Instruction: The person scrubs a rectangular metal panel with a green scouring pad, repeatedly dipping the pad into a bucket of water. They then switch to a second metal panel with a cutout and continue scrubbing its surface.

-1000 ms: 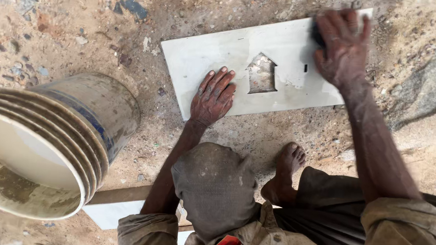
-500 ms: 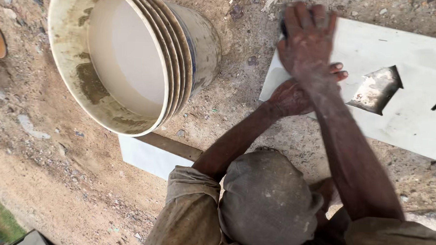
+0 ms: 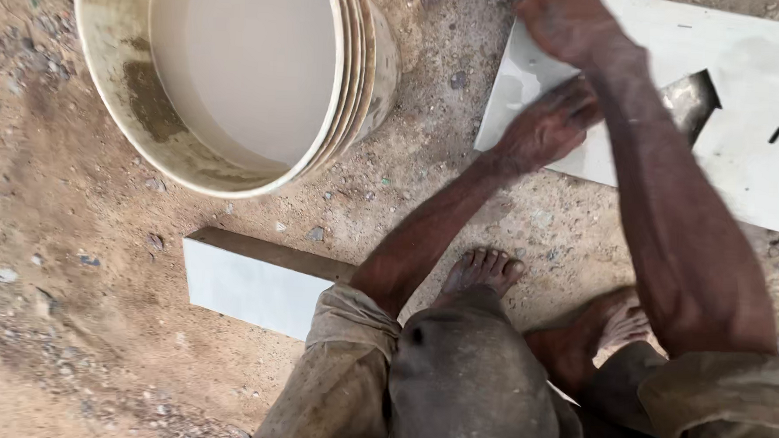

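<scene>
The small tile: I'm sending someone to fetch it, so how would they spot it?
Start at the big bucket on the dirt. Just below it, beside the crouching person's left knee, lies the small tile. Unlike the large tile under the hands, it is narrow, uncut and untouched.

Left of tile: bare dirt ground (image 3: 426,186) lies open between the bucket (image 3: 238,72) and the white tile (image 3: 742,164).
Bucket: tilted on its side, mouth toward the camera, filling the upper left.
Tile surface: the left hand (image 3: 547,129) presses flat on its near-left corner; the right hand (image 3: 564,21) and forearm cross above it.
Cutout: a dark notch (image 3: 688,101) sits just right of the forearm.
Near ground: a small tile piece (image 3: 251,287) lies flat; 2 bare feet (image 3: 483,271) stand beside it.
</scene>
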Motion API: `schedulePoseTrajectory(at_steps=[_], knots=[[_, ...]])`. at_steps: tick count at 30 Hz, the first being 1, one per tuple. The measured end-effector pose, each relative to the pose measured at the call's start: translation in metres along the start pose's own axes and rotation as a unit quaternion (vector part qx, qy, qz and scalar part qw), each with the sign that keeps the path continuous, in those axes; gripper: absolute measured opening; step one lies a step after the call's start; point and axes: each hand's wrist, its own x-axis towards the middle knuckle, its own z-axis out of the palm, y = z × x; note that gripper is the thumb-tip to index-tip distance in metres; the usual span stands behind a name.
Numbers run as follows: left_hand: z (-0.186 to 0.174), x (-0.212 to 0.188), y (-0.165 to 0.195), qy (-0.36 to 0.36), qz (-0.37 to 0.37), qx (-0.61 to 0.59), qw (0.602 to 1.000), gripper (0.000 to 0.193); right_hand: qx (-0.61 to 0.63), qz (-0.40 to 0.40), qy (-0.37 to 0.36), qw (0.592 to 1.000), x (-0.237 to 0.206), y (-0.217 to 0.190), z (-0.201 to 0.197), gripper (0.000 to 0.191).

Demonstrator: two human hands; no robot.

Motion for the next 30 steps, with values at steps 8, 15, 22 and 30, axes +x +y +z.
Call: schedulePoseTrajectory(at_steps=[8,15,22,30], knots=[[-0.196,-0.017,0.074,0.192,-0.059,-0.185,0.962,0.025,0.72,0.048,-0.002,0.692,-0.122,0.024,-0.109,0.053],[-0.397,-0.032,-0.005,-0.063,-0.398,0.147,0.903,0.018,0.728,0.053,0.01,0.683,-0.128,0.034,-0.065,0.059],[-0.383,-0.035,-0.051,-0.223,-0.369,0.154,0.889,0.025,0.681,0.093,-0.002,0.726,-0.112,0.025,-0.031,0.067],[-0.348,-0.031,0.099,0.09,-0.096,-0.156,0.979,0.009,-0.103,-0.222,-0.019,0.969,-0.069,-0.003,0.001,0.066]])
